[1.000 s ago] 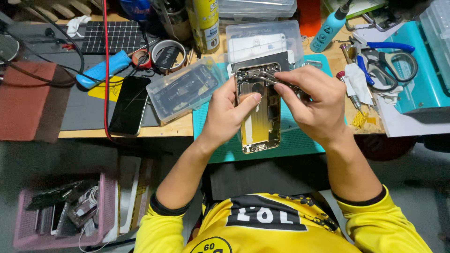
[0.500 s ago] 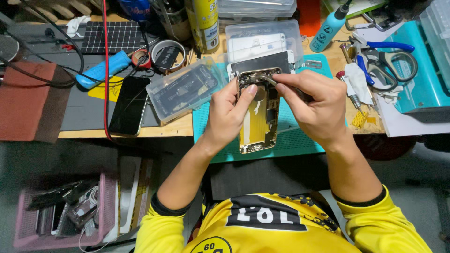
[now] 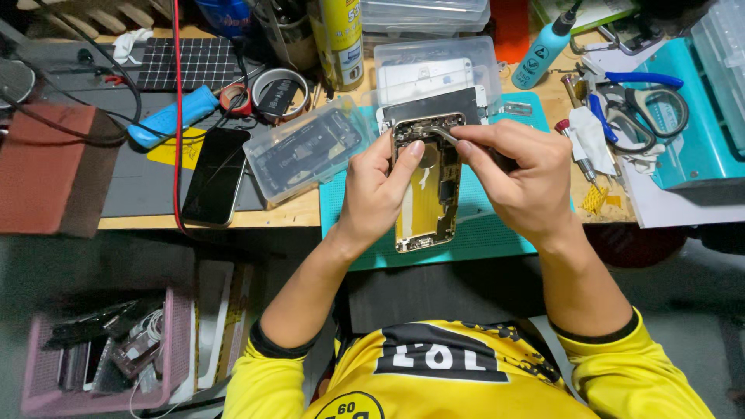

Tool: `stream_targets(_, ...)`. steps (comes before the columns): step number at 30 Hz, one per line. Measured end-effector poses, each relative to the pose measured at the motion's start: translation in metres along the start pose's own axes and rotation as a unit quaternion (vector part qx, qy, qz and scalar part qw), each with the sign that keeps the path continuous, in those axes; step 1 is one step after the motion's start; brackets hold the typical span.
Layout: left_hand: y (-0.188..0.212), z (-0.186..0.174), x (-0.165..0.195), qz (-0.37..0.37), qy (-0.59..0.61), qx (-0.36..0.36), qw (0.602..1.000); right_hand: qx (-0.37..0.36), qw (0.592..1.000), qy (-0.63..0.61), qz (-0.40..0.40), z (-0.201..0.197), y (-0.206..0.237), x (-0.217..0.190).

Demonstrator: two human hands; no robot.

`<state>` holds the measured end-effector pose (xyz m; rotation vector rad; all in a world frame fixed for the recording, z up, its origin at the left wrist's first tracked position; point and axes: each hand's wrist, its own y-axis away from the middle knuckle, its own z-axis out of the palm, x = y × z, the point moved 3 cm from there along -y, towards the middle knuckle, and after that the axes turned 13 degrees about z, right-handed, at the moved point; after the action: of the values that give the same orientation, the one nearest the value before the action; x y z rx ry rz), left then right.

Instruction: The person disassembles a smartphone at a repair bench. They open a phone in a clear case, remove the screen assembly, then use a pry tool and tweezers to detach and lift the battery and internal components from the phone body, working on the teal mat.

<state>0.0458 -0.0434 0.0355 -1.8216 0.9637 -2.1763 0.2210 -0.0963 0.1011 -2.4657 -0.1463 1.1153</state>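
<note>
An opened gold phone shell (image 3: 428, 203) lies on a teal work mat (image 3: 485, 233) at the bench's front edge. My left hand (image 3: 378, 190) grips the shell's left side, thumb pressed near its upper inner parts. In my right hand (image 3: 518, 172) a pair of metal tweezers (image 3: 445, 135) is pinched, their tip touching the top of the shell. The phone's detached screen (image 3: 434, 105) lies just behind the shell, against a clear plastic box.
A black phone (image 3: 216, 175) and a clear parts box (image 3: 306, 150) lie left of the mat. Tape rolls (image 3: 268, 95), a yellow spray can (image 3: 339, 39), a teal bottle (image 3: 543, 45), pliers (image 3: 636, 97) and screwdrivers crowd the bench. On the floor at lower left stands a pink bin (image 3: 101, 353).
The phone shell and both hands have shifted slightly. My left thumb has slid up toward the shell's top, and the tweezers still work at that end.
</note>
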Motion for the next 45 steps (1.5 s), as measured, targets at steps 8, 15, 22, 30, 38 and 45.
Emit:
stream_targets(8, -0.003, 0.0, 0.006, 0.01, -0.03, 0.01, 0.999, 0.002, 1.0, -0.001, -0.001, 0.001, 0.0, -0.003)
stream_targets(15, -0.004, 0.001, 0.008, 0.004, -0.106, 0.014, 0.994, -0.011, 1.0, -0.023, 0.01, 0.003, -0.001, 0.003)
stream_targets(22, -0.004, 0.0, 0.005, 0.039, -0.079, 0.021, 0.996, -0.064, 0.975, -0.174, 0.124, 0.012, -0.002, 0.023)
stream_targets(30, -0.002, -0.003, -0.002, 0.019, -0.061, 0.014, 0.998, -0.074, 0.971, -0.182, 0.135, 0.013, -0.002, 0.03)
stream_targets(38, -0.001, -0.001, -0.005, -0.005, 0.004, 0.004, 1.0, -0.06, 0.977, -0.166, 0.118, 0.013, -0.001, 0.024)
stream_targets(45, -0.001, 0.0, -0.003, 0.001, 0.051, -0.014, 0.999, -0.017, 0.995, -0.079, 0.053, 0.005, 0.0, 0.01)
